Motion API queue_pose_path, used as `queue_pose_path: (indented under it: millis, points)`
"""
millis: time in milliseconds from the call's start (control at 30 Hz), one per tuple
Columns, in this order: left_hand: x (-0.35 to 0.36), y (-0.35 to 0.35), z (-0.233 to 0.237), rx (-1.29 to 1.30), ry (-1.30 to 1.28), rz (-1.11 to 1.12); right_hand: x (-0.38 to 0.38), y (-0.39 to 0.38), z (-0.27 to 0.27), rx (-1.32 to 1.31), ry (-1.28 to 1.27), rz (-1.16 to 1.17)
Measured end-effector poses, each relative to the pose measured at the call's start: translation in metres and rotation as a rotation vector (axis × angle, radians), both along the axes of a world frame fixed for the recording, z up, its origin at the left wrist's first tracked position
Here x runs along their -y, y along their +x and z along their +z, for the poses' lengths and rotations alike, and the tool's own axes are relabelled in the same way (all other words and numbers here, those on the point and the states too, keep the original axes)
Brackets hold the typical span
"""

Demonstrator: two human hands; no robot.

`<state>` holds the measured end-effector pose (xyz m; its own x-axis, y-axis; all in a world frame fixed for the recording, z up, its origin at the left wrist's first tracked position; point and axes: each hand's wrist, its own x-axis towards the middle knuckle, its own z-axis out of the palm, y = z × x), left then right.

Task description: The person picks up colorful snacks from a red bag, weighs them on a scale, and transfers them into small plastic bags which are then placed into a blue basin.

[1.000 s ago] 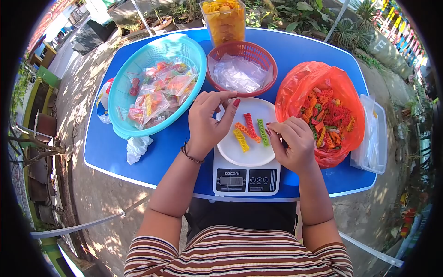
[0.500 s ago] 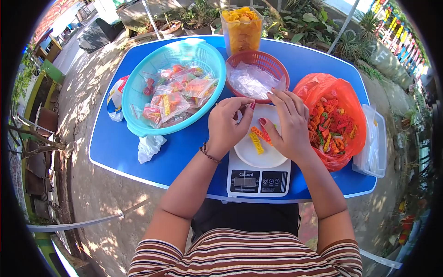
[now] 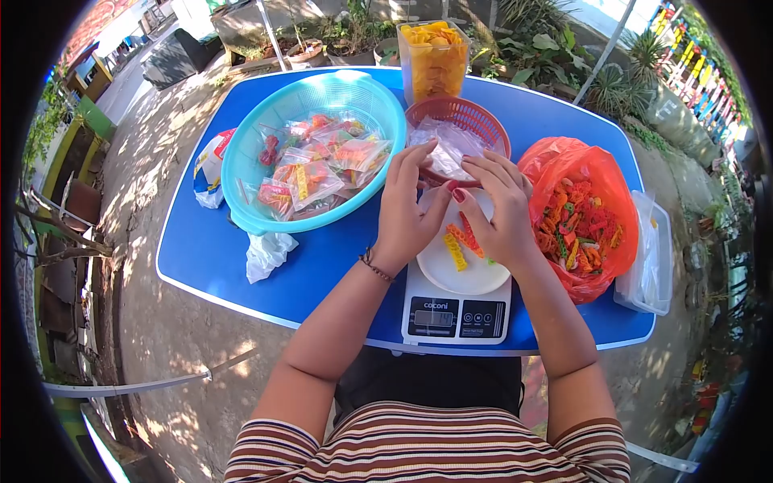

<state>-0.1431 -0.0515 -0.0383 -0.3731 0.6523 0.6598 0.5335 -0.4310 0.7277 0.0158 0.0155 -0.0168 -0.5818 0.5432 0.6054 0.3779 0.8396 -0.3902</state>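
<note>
My left hand (image 3: 409, 211) and my right hand (image 3: 501, 216) are raised over the far part of a white plate (image 3: 475, 280), thumbs nearly touching. The fingers of both are bent near clear plastic bags (image 3: 447, 141) in a red-brown basket (image 3: 487, 127). Whether a thin bag lies between the fingertips I cannot make out. Yellow (image 3: 455, 253) and orange-red wavy pieces (image 3: 462, 238) lie on the plate, which rests on a white kitchen scale (image 3: 411, 328) with a digital display. Part of the plate is hidden by my right hand.
A turquoise basket (image 3: 235, 173) at the left holds several filled bags. Crumpled white plastic (image 3: 268, 256) lies below it. A tub of yellow chips (image 3: 436, 64) stands at the back. An orange-red bag (image 3: 620, 241) of colourful pieces and a clear container (image 3: 659, 274) sit at the right.
My left hand has turned more upright, and its thumb has come close to my right thumb. The view has shifted slightly, so the table things appear a little further right.
</note>
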Motion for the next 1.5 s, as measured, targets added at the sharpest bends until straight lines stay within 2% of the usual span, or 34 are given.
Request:
queue_pose_path:
  millis: [33, 100, 133, 233, 267, 333, 500, 567, 700, 767, 833, 900, 933, 1033, 1300, 1400, 1500]
  points:
    - [0.001, 0.001, 0.001, -0.099, 0.014, 0.014, 0.0, 0.005, 0.004, -0.098, 0.063, 0.077]
    - [0.005, 0.002, 0.004, -0.297, 0.038, 0.044, 0.003, 0.016, 0.01, -0.086, 0.152, 0.174]
    - [0.006, 0.008, 0.011, -0.293, 0.08, 0.052, 0.005, 0.02, 0.011, -0.081, 0.194, 0.223]
    - [0.008, 0.002, 0.002, -0.569, 0.073, 0.096, 0.009, 0.023, 0.008, -0.16, 0.193, 0.206]
    - [0.007, 0.006, 0.001, -0.477, 0.09, 0.136, 0.01, 0.024, 0.005, -0.224, 0.165, 0.162]
    - [0.009, 0.004, 0.001, -0.349, 0.044, 0.076, 0.012, 0.026, 0.0, -0.35, 0.107, 0.073]
    - [0.009, 0.003, 0.005, -0.188, 0.073, -0.032, 0.016, 0.039, 0.004, 0.056, 0.102, 0.119]
    - [0.01, 0.003, 0.01, -0.23, 0.08, -0.08, 0.026, 0.032, 0.011, 0.166, 0.093, 0.076]
    - [0.011, 0.008, 0.011, -0.158, 0.088, -0.168, 0.026, 0.033, 0.0, 0.227, 0.125, 0.143]
    - [0.012, 0.012, 0.008, 0.036, 0.065, -0.267, 0.026, 0.032, -0.001, 0.207, 0.11, 0.154]
    - [0.013, 0.016, 0.002, 0.345, -0.007, -0.421, 0.026, 0.033, -0.003, 0.19, 0.1, 0.161]
    - [0.014, 0.013, -0.003, 0.297, -0.025, -0.404, 0.024, 0.033, -0.005, 0.175, 0.093, 0.167]
    - [0.014, 0.012, -0.004, 0.272, -0.032, -0.395, 0.023, 0.033, -0.005, 0.147, 0.103, 0.158]
    - [0.016, 0.015, 0.002, 0.478, -0.02, -0.401, 0.021, 0.032, -0.003, 0.076, 0.122, 0.123]
    - [0.015, 0.011, 0.003, 0.437, -0.088, -0.305, 0.006, 0.043, -0.003, -0.103, 0.144, -0.083]
    - [0.017, 0.011, 0.004, 0.316, -0.134, -0.304, 0.007, 0.046, 0.001, -0.37, 0.035, -0.155]
    - [0.018, 0.011, 0.004, 0.191, -0.149, -0.306, 0.01, 0.043, -0.001, -0.706, -0.164, -0.004]
